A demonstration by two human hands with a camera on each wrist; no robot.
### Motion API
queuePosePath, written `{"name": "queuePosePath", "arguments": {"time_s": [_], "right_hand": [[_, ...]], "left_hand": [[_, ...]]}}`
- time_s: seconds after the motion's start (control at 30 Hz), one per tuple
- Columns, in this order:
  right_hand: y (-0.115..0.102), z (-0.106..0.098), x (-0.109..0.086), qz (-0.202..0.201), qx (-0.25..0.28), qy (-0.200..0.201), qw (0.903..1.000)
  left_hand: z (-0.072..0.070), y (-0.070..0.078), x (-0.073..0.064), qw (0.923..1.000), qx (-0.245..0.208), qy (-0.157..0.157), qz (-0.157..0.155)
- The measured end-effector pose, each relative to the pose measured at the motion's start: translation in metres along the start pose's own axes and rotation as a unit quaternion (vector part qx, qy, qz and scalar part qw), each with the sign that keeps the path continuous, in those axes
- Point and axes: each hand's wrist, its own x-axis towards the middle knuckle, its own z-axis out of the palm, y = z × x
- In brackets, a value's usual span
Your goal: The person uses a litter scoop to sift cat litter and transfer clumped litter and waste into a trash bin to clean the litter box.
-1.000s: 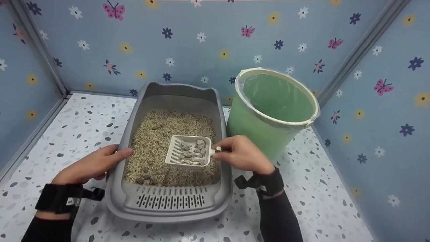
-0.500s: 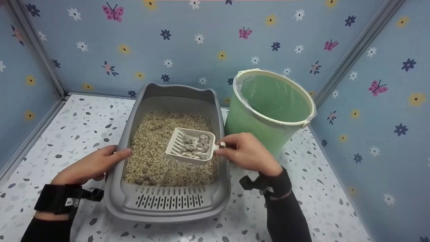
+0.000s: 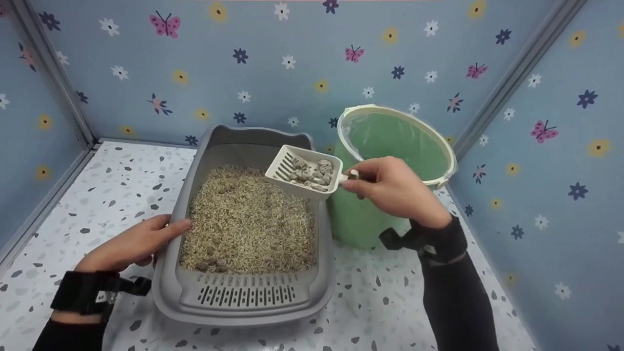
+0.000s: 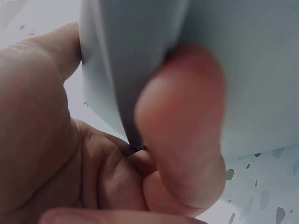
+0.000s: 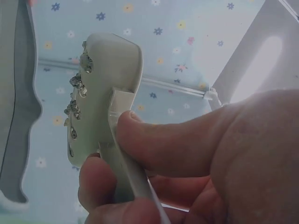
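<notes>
My right hand (image 3: 397,187) grips the handle of a white slotted litter scoop (image 3: 306,187), held up over the right rim of the grey litter box (image 3: 246,312). Several grey litter clumps (image 3: 312,173) lie in the scoop's pan. In the right wrist view, the thumb and fingers wrap the scoop handle (image 5: 124,100), and clumps show along the pan's edge. On the other side, my left hand (image 3: 134,243) holds the litter box by its left rim, thumb over the top and fingers curled beneath, as the left wrist view shows.
Beige litter (image 3: 248,224) covers the box floor, with a few dark clumps (image 3: 210,263) near its front left. A green bin (image 3: 358,222) with a clear liner stands right of the box, partly behind my right hand. Flower-patterned walls (image 3: 273,29) enclose the speckled white surface (image 3: 122,185).
My right hand has lifted the loaded scoop up and to the right, from over the litter to the box's right rim beside the bin. The left hand stays on the left rim.
</notes>
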Motion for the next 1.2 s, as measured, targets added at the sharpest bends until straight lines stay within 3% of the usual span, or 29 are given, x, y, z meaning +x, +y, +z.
{"name": "queuePosePath", "arguments": {"time_s": [0.23,0.57,1.0,1.2], "right_hand": [[0.011,-0.029,0.003,0.019,-0.026,0.029,0.9991],[0.029,-0.055,0.003,0.056,-0.031,0.047,0.9969],[0.069,-0.071,0.009,0.132,-0.013,0.083,0.9876],[0.083,-0.079,0.010,0.146,-0.024,0.089,0.9850]], "left_hand": [[-0.001,-0.001,0.001,1.0000,-0.004,0.001,0.003],[-0.002,-0.002,0.002,0.9999,-0.013,-0.005,0.004],[0.002,-0.002,-0.001,1.0000,-0.010,-0.002,0.001],[0.000,-0.002,0.001,1.0000,-0.005,0.001,0.003]]}}
